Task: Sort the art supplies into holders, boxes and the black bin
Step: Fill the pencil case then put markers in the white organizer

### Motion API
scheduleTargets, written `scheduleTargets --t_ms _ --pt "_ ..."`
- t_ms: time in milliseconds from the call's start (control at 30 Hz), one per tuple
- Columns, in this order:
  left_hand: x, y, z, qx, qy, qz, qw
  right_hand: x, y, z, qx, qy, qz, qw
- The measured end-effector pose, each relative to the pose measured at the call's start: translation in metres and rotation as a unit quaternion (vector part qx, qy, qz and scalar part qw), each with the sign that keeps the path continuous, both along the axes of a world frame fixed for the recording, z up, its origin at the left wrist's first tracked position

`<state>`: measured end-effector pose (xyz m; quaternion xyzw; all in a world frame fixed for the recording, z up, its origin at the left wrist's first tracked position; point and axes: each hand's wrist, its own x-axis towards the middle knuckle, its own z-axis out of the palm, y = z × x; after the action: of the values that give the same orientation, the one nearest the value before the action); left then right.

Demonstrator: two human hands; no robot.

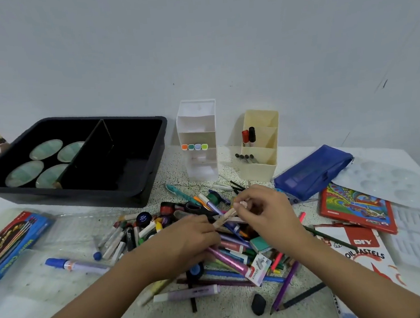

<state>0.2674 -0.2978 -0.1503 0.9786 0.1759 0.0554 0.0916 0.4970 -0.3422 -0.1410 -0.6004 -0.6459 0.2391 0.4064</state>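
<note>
Right of the black bin (pixel 69 193), over the pile (pixel 223 253) on the counter (pixel 222 317), the left hand (pixel 184 237) is curling its fingers round a pale stick (pixel 227 215) at its lower-left end, and the right hand (pixel 262 212) is pinching the upper-right end, so the long axis is slanting up toward the cream holder (pixel 258 166). Looks like it's being picked out; next it's needing dropping in upright.

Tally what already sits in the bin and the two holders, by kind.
Oval discs in the black bin: 4
Colour-capped pens in the white holder: 4
Upright markers in the cream holder: 2
Dark-capped sticks in its front slot: 4
Total: 14
</note>
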Motion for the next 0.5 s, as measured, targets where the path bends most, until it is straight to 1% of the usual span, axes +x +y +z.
scheduleTargets --t_ms 133,267,333,433,500 --pt "-0.011 0.019 0.016 -0.043 -0.062 0.036 0.997 0.001 0.010 0.016 -0.012 0.114 0.003 0.993" --pt "-0.024 0.039 0.034 -0.082 -0.133 0.087 0.984 0.002 0.029 0.030 -0.010 0.178 -0.007 0.984" --pt "-0.031 0.046 0.043 -0.098 -0.176 0.112 0.973 0.003 0.038 0.036 0.016 0.179 -0.022 0.984" --pt "-0.038 0.053 0.047 -0.124 -0.272 0.167 0.940 0.001 0.048 0.046 0.070 0.167 -0.034 0.983" --pt "-0.037 0.055 0.044 -0.166 -0.343 0.229 0.896 -0.002 0.054 0.051 0.102 0.155 -0.032 0.982"
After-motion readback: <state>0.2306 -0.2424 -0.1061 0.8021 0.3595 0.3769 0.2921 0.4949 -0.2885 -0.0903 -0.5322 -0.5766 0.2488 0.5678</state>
